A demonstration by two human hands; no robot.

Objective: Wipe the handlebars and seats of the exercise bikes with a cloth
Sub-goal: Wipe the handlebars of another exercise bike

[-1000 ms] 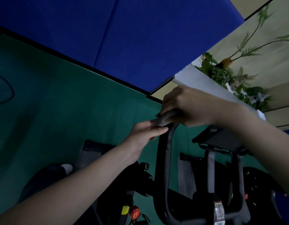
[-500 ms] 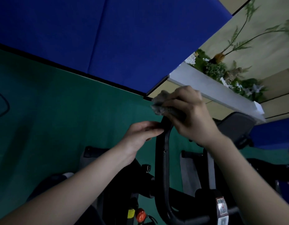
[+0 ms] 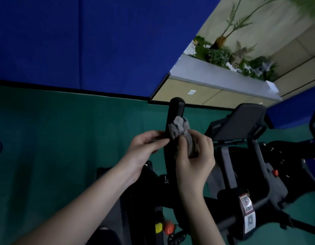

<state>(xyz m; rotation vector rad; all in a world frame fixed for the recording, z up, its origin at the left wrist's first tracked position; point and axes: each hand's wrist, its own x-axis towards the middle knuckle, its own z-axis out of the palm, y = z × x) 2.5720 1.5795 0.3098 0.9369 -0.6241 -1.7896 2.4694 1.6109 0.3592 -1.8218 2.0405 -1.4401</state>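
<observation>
Head view: our right hand (image 3: 193, 156) had slid the cloth (image 3: 181, 131) down from the handlebar (image 3: 174, 110) tip, fingers curled round it; left hand (image 3: 144, 149) pinched the bar beside it.

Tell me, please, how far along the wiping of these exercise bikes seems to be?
In hand: the right hand holds the crumpled grey cloth against the black upright handlebar, steadied by the left hand. Done: nothing I can confirm. Left: the neighbouring dark bike's tablet holder and bars; no seat is visible.
</observation>
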